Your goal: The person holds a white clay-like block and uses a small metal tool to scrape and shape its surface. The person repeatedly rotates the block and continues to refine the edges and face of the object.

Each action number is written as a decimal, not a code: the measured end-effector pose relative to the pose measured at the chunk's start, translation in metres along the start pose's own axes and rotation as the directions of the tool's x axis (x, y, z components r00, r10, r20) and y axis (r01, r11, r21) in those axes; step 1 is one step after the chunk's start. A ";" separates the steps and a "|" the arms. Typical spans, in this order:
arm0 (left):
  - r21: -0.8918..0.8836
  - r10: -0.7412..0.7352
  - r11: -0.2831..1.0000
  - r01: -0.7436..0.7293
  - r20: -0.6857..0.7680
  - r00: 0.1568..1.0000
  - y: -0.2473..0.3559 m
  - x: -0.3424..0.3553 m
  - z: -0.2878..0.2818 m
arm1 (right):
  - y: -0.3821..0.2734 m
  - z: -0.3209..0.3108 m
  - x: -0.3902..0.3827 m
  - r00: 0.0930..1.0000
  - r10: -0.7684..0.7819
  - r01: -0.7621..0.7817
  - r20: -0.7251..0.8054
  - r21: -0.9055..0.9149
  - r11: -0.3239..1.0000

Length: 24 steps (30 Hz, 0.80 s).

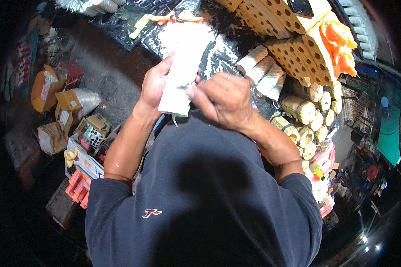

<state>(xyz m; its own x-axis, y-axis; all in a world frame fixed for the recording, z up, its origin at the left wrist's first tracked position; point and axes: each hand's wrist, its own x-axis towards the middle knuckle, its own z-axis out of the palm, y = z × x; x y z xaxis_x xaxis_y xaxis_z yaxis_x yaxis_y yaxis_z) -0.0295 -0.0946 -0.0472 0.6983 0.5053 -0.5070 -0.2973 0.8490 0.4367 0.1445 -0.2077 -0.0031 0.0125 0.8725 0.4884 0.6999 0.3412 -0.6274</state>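
My left hand (pixel 152 86) is closed around a long white piece (pixel 180 53), held upright at a slant; its surface is washed out by glare, and a short pale strand dangles from its lower end. My right hand (pixel 223 100) has its fingers curled, with the thumb at the right side of that piece near its lower half; whatever is between those fingertips is hidden. Beyond them lies a black work surface (pixel 225 49) streaked with white residue, with thin orange and green strips (pixel 140 26) on it.
Yellow perforated blocks (pixel 294 53), a dark phone (pixel 300 6) and orange pieces (pixel 336 33) are at upper right, near white rolls (pixel 272 80). Several yellowish cylinders (pixel 305 111) are stacked at right. Cardboard boxes (pixel 47 91) and pink bundles (pixel 78 187) stand at left.
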 end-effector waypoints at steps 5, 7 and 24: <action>0.010 -0.021 1.000 0.020 0.193 0.981 0.004 -0.007 -0.003 | 0.019 -0.007 0.009 0.952 0.291 -0.304 0.095 0.193 0.933; 0.021 -0.006 1.000 0.003 0.179 0.984 0.002 -0.006 -0.003 | 0.011 -0.012 0.011 0.902 0.354 -0.424 0.249 0.341 0.839; 0.059 0.057 0.996 -0.061 0.059 0.997 0.001 0.001 -0.008 | -0.005 0.002 -0.003 0.841 0.434 -0.522 0.323 0.272 0.808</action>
<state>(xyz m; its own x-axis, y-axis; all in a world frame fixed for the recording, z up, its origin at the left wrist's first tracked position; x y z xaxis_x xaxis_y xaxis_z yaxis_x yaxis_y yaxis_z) -0.0339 -0.0923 -0.0530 0.7171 0.5432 -0.4366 -0.3003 0.8062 0.5097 0.1392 -0.2109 -0.0028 0.0841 0.9948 -0.0575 0.3649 -0.0844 -0.9272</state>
